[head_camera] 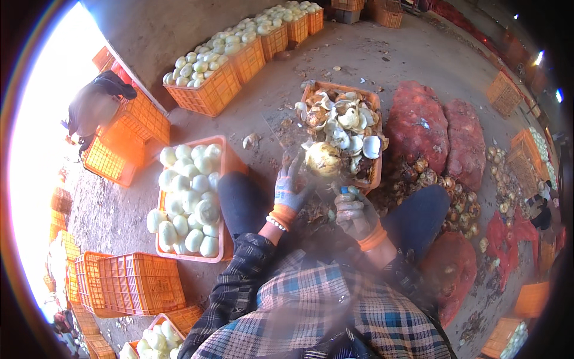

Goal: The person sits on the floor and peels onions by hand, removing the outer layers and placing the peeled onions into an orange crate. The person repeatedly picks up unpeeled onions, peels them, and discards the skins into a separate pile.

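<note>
My left hand, in a grey work glove with an orange cuff, has its fingers spread and holds nothing that I can see. Just beyond its fingertips, a yellow-skinned onion shows at the near left corner of a crate of peelings; whether it rests there cannot be told. My right hand, gloved alike, is closed around a small tool with a blue part by the thumb. The tool's working end is blurred. To my left stands an orange crate heaped with peeled onions.
Red mesh sacks and loose unpeeled onions lie to the right. Filled crates line the wall. Stacked crates stand at lower left. A person bends over crates at upper left. Skins litter the floor.
</note>
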### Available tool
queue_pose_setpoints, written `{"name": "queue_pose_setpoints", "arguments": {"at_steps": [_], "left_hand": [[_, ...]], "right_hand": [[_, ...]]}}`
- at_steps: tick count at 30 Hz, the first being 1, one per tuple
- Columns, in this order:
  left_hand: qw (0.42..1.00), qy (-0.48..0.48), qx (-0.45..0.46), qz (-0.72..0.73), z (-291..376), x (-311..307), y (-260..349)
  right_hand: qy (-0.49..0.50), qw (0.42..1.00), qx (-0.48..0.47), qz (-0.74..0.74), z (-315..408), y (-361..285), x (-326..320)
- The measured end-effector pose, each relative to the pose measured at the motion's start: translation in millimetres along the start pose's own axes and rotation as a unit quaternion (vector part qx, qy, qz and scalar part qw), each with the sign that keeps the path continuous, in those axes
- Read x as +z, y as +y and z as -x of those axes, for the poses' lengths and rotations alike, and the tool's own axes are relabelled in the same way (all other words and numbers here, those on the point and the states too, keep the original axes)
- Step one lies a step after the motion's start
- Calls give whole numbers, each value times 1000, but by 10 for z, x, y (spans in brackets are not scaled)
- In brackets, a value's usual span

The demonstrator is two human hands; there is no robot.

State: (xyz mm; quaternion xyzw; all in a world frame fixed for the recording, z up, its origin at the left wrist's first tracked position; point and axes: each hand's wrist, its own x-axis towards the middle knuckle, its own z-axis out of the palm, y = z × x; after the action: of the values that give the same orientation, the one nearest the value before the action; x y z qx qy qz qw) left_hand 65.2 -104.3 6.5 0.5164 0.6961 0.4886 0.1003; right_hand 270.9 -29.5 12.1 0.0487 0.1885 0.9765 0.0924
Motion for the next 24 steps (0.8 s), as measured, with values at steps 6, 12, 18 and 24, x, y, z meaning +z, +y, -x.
{"name": "queue_pose_setpoints", "arguments": {"at_steps": [6, 12, 18, 24], "left_hand": [[975, -83, -29, -205, -143, 176, 24], [969, -90, 16, -230, -224, 405, -111], [980, -78, 36, -180, -245, 394, -131], [986, -78, 51, -141, -242, 437, -75]], "right_hand": [[-24, 995, 82, 57, -79, -167, -468], [72, 988, 5, 135, -9, -102, -486], [119, 984, -9, 135, 3, -21, -376], [126, 989, 11, 72, 117, 20, -225]]}}
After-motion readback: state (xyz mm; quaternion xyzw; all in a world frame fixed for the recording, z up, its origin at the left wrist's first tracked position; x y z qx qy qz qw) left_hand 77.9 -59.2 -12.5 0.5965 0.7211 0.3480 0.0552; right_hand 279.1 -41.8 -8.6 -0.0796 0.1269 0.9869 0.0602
